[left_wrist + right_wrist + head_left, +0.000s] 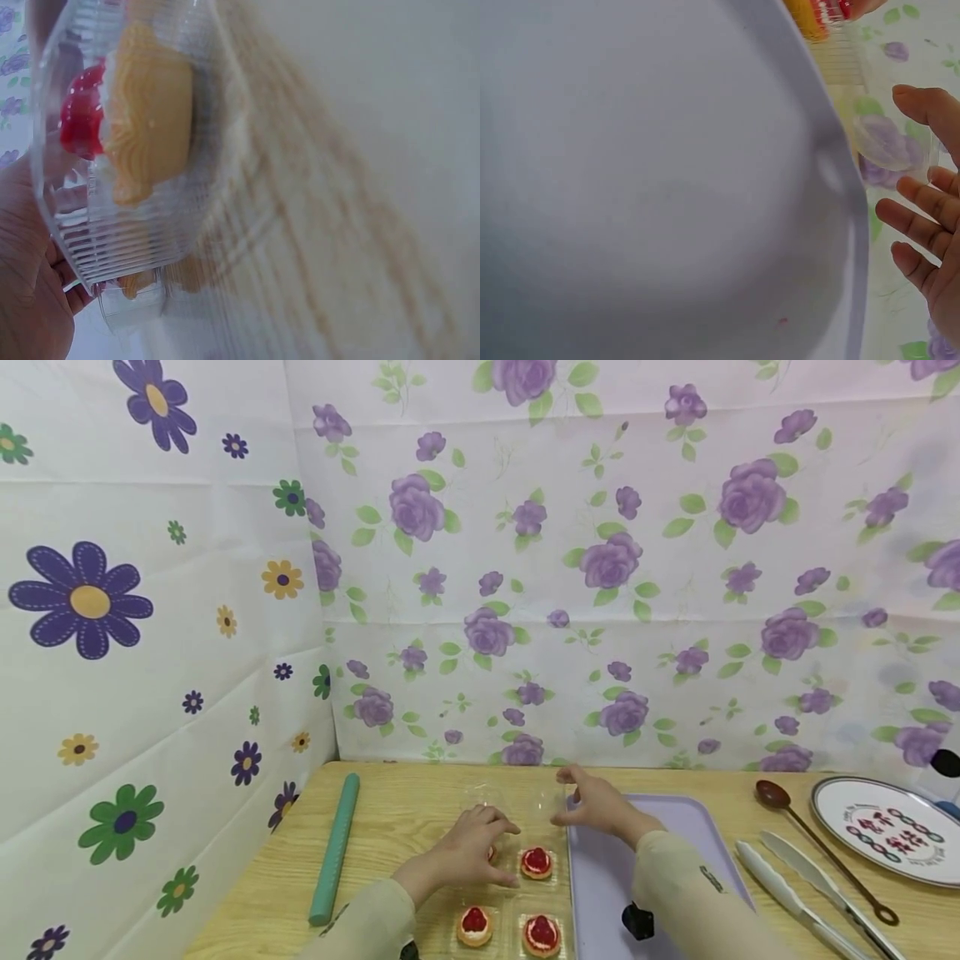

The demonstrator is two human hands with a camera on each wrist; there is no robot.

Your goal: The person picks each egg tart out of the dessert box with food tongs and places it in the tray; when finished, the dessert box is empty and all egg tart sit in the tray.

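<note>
My left hand (468, 852) reaches over the clear plastic boxes (504, 902), with loosely bent fingers spread above one tart, which it partly hides. Uncovered beside it is a berry-topped tart (536, 862); two more stand nearer me, one a tart (475, 925) at the left. The left wrist view shows a tart (150, 112) side-on behind ribbed plastic, with the hand beyond the box. My right hand (600, 806) hovers at the back beside a raised clear lid (543, 800). Its fingers are spread apart in the right wrist view, where the transparent lid (889, 142) appears near the thumb.
A lilac tray (600, 893) lies right of the boxes, under my right forearm. Farther right are metal tongs (795, 893), a brown ladle (825, 847) and a printed plate (892, 831). A green rolling pin (335, 847) lies left. Floral sheets (562, 568) stand behind the table.
</note>
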